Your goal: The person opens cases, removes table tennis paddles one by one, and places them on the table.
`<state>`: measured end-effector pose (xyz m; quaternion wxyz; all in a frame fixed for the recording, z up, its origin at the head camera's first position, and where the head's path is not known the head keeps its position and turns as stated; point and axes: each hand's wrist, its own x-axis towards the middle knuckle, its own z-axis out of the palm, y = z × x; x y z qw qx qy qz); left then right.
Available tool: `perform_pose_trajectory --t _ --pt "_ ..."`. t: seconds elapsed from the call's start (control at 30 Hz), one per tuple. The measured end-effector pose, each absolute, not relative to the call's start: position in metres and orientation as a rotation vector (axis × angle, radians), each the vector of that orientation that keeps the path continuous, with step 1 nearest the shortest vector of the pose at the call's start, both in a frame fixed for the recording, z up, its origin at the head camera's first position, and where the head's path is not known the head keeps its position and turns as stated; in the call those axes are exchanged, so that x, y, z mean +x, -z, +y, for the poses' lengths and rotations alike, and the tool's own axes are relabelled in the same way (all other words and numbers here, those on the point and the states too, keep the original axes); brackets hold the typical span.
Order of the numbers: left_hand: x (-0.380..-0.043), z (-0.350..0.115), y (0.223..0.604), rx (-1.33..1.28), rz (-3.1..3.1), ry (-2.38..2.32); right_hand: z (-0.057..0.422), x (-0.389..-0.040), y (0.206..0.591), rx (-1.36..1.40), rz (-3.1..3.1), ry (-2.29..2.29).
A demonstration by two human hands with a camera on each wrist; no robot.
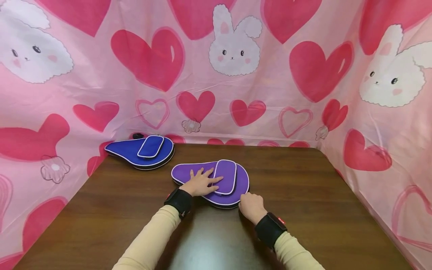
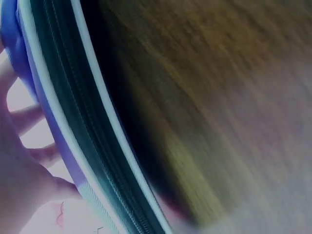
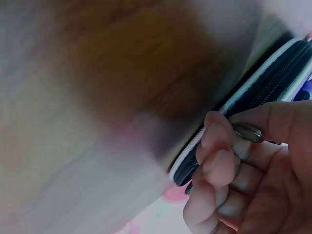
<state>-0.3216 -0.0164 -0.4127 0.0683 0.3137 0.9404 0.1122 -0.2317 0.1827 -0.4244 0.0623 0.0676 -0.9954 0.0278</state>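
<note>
A purple table tennis paddle case [image 1: 242, 180] with white piping lies flat on the table, its narrow end to the left and a small raised pocket [image 1: 225, 172] on top. My left hand [image 1: 198, 183] presses on it with fingers spread, their tips reaching the pocket. At the rounded right end, my right hand [image 1: 252, 206] pinches a metal zipper pull [image 3: 249, 133] between thumb and index finger. A dark zipper band [image 2: 80, 97] runs along the case's side in the left wrist view. Whether the zipper is parted is hard to tell.
A blue case [image 1: 125, 148] of the same shape lies at the table's back left, with a small black object [image 1: 137, 135] behind it. The brown wooden table [image 1: 297, 180] is bordered by pink curtains [image 1: 199, 82] with hearts and rabbits at the back and sides.
</note>
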Motion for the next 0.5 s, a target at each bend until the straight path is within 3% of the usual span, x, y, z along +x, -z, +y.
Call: perform_pose_trajectory --t 0.23,0.5 --pt "-0.313 -0.014 0.41 0.937 2.902 -0.292 0.193 -0.245 0.421 0.138 -2.999 -0.059" --pt "-0.298 0.0 0.406 0.759 2.938 -0.231 0.204 -0.263 0.425 0.068 -3.046 -0.118"
